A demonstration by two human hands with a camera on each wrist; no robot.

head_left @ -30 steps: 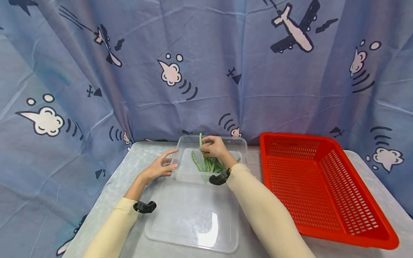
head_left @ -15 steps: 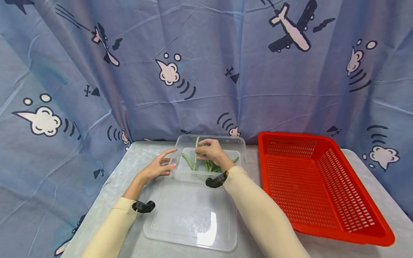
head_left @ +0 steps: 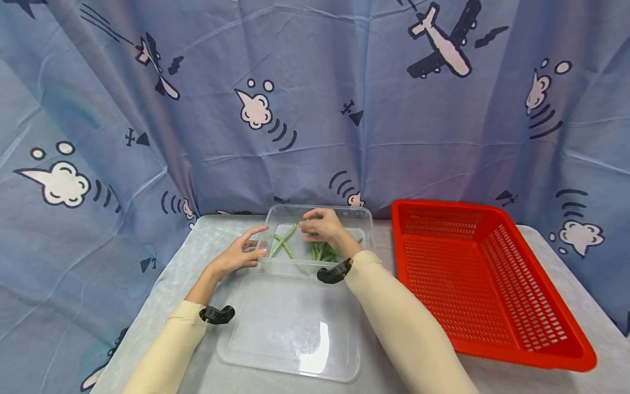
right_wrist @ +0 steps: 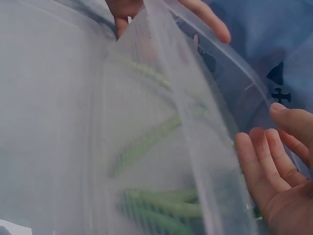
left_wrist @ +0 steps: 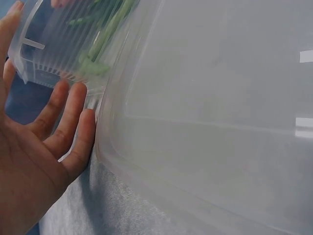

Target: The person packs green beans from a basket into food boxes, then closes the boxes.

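A clear plastic box (head_left: 285,268) holds green beans. Two beans (head_left: 287,250) lie crossed in its left part, and a bunch of beans (head_left: 317,253) sits on the right, partly covered by my right hand (head_left: 327,227). That hand hovers over the box with its fingers loosely extended; in the right wrist view no bean is between thumb and fingers. My left hand (head_left: 238,256) rests spread against the box's left side, its fingertips at the wall. The left wrist view shows those fingers (left_wrist: 71,117) relaxed next to the box.
A flat clear plastic lid (head_left: 290,323) lies on the grey table (head_left: 197,361) in front of the box. To the right stands a red perforated basket (head_left: 458,284). A blue patterned curtain (head_left: 305,109) hangs close behind the table.
My right hand has moved a bean left, away from the bunch, and let it go; it lies across another bean. My left hand keeps its place at the box.
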